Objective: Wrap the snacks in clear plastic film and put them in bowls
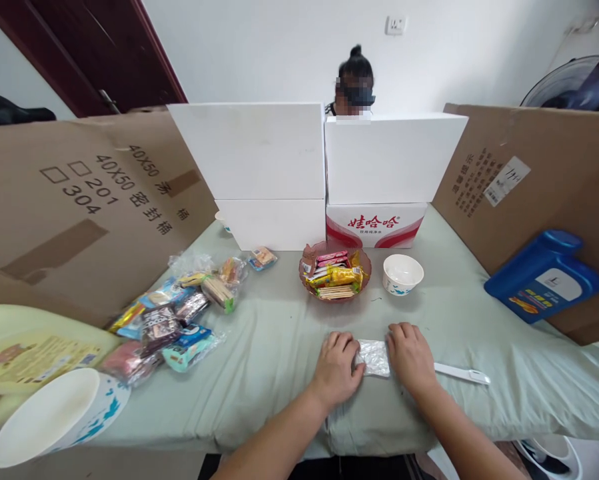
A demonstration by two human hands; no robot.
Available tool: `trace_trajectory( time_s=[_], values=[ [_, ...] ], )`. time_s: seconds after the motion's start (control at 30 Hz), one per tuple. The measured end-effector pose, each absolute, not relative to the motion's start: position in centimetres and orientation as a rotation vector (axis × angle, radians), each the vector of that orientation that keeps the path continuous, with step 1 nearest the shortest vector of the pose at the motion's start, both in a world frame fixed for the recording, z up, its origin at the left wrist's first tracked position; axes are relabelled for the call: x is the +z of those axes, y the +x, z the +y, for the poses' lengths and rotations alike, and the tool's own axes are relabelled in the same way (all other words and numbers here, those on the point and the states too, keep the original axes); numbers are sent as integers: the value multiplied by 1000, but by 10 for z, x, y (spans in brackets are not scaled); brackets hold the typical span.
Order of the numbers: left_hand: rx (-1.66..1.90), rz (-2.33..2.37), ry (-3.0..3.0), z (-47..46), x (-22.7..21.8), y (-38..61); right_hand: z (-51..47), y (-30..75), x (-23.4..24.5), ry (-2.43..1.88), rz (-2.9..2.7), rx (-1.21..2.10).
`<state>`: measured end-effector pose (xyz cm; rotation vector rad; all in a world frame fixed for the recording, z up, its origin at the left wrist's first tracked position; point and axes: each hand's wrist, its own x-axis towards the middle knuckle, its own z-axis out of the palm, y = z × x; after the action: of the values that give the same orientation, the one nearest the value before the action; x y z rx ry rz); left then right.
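My left hand (335,369) and my right hand (412,357) rest on the green table cover (279,333) near the front edge. Both have their fingers curled down onto a small silvery clear packet (373,357) lying between them, each gripping one end. A white flat stick-like tool (462,373) lies just right of my right hand. Beyond the hands stands a reddish bowl (335,273) filled with snack packets, with a white bowl (402,273) next to it on the right.
A heap of snack packets (179,313) lies at left. A white paper bowl (54,417) and a yellow jug (24,347) sit front left, a blue jug (544,275) at right. Cardboard sheets (79,207) and white boxes (259,153) wall the table. A person (355,83) sits behind.
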<state>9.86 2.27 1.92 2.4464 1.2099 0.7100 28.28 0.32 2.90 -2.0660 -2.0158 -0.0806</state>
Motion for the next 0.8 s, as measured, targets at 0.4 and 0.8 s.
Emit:
trace_trajectory(
  time_s=[0.4,0.8],
  values=[
    [1142,1196,2020,37,-3,84,-54,269,-3,-1247,-2373,1],
    [961,1142,2101,38,4,90,152,360,117,-2285,-2021,-10]
  ],
)
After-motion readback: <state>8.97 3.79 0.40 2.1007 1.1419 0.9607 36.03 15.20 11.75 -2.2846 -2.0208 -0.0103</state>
